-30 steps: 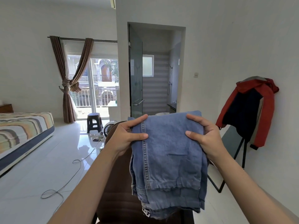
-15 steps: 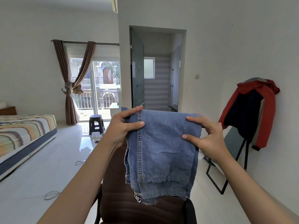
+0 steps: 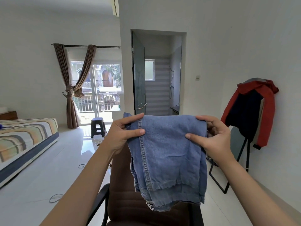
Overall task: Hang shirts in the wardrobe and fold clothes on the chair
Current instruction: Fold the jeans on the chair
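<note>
A pair of folded blue jeans [image 3: 167, 154] hangs in the air in front of me, above the brown chair [image 3: 127, 199]. My left hand [image 3: 123, 132] pinches the top left corner of the jeans between thumb and fingers. At the top right corner my right hand [image 3: 211, 137] grips the fold, thumb on the front and fingers behind. The lower hem of the jeans dangles just over the chair's back and seat. The wardrobe is not in view.
A red and navy jacket [image 3: 250, 111] hangs on a black stand [image 3: 228, 176] by the right wall. A striped bed [image 3: 24, 141] is at the left. A dark stool [image 3: 97, 127] and cables [image 3: 55, 197] sit on the white floor near the balcony door.
Both hands have lifted the folded jeans higher and slightly left, away from the chair. My view has tilted down a little, so the room sits lower in frame.
</note>
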Available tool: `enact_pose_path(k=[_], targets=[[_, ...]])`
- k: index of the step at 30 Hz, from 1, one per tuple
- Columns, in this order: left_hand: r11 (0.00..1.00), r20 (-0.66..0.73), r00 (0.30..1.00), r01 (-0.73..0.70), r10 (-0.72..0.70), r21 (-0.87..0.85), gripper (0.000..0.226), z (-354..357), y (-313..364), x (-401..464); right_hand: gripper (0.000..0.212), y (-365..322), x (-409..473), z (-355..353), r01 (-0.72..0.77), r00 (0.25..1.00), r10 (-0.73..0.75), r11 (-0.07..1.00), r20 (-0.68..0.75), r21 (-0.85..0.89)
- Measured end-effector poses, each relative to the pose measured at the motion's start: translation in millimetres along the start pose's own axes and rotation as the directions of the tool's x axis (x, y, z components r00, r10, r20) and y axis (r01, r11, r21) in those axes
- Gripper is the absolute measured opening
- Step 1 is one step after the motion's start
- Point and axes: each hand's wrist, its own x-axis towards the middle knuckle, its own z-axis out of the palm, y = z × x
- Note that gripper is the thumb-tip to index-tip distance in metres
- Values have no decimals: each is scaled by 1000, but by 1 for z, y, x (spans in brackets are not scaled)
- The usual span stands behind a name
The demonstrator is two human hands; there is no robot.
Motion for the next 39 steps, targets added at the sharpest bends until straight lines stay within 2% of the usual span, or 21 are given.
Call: enact_pose_path(k=[3, 7, 12, 14, 17, 20, 22, 25, 30, 34, 39], targets=[[998, -57, 998, 11, -14, -55, 43, 0, -1, -11, 64, -6, -9, 8, -61, 994, 70, 993, -88, 104], [995, -81, 996, 25, -33, -100, 42, -4, -3, -22, 70, -11, -23, 19, -113, 984, 138, 973, -112, 204], [994, -79, 995, 50, -58, -97, 42, -15, -9, -32, 74, -11, -37, 26, -94, 989, 111, 983, -103, 156], [992, -72, 995, 68, -75, -102, 52, -19, -13, -35, 78, -8, -41, 29, -100, 987, 114, 987, -110, 128], [992, -108, 989, 92, -101, -83, 48, -23, -19, -38, 86, -6, -46, 31, -129, 982, 141, 986, -121, 101], [991, -134, 983, 119, -128, -67, 41, -25, -24, -43, 93, -6, -48, 31, -215, 976, 213, 975, 37, 59], [988, -141, 979, 144, -150, -54, 40, -28, -29, -46, 79, 0, -46, 30, -257, 952, 251, 966, 175, 13], [983, -171, 968, 182, -181, -11, 39, -33, -42, -53, 52, 13, -45, 35, -255, 937, 248, 967, 246, -5], [963, -255, 934, 267, -248, 39, 38, -34, -63, -67, 44, 35, -44, 43, -267, 905, 235, 963, 356, 43], [929, -303, 918, 321, -257, 184, 38, -30, -65, -79, 45, 50, -43, 46, -266, 877, 211, 961, 433, 71], [779, -455, 867, 425, -204, 461, 58, -18, -64, -94, 43, 60, -43, 51, -279, 844, 203, 957, 497, 82]])
